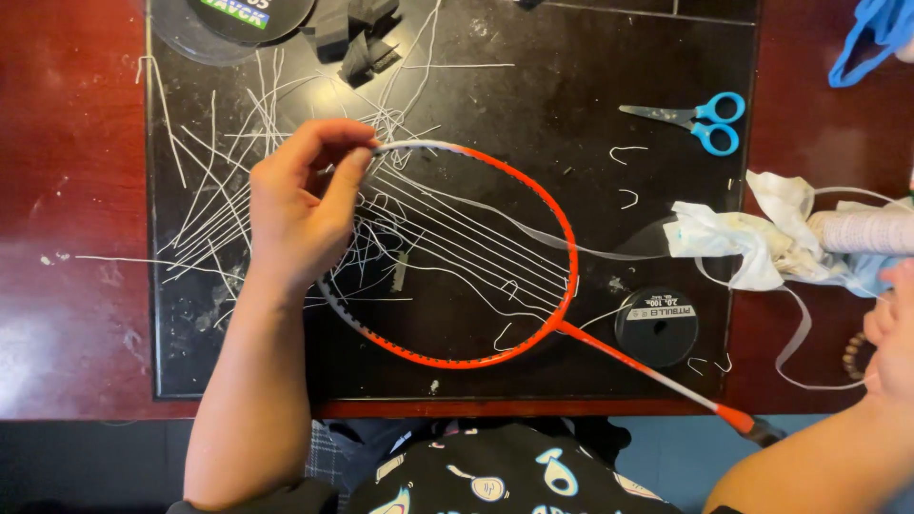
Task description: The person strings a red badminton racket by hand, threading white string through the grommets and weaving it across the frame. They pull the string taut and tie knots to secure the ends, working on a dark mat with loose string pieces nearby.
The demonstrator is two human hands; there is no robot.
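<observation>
A black mat [590,86] covers most of a dark red table [67,190], and everything in hand lies on it. No true container stands here; the nearest things to one are two flat spools. A black spool [656,327] lies near the mat's right edge, close to its front corner, and part of a larger black reel [228,24] shows at the mat's back left corner, with dark folded strips [357,38] just beside it.

An orange badminton racket [533,200] lies across the middle of the mat, its head toward the left and its shaft [647,371] running to the front right corner. A few strings still cross the head; cut white string pieces [209,219] lie scattered over the mat's left half.

The left hand [300,209] comes in from the front edge, forearm straight, wrist bent, thumb and fingers pinching the top of the racket's rim. The right hand [890,333] sits at the picture's right edge, mostly cut off; whether it grips anything cannot be told. A clear tape strip [590,249] runs from the rim toward crumpled white paper [752,238] at the mat's right edge. Blue-handled scissors [700,119] lie closed near the back right corner.
</observation>
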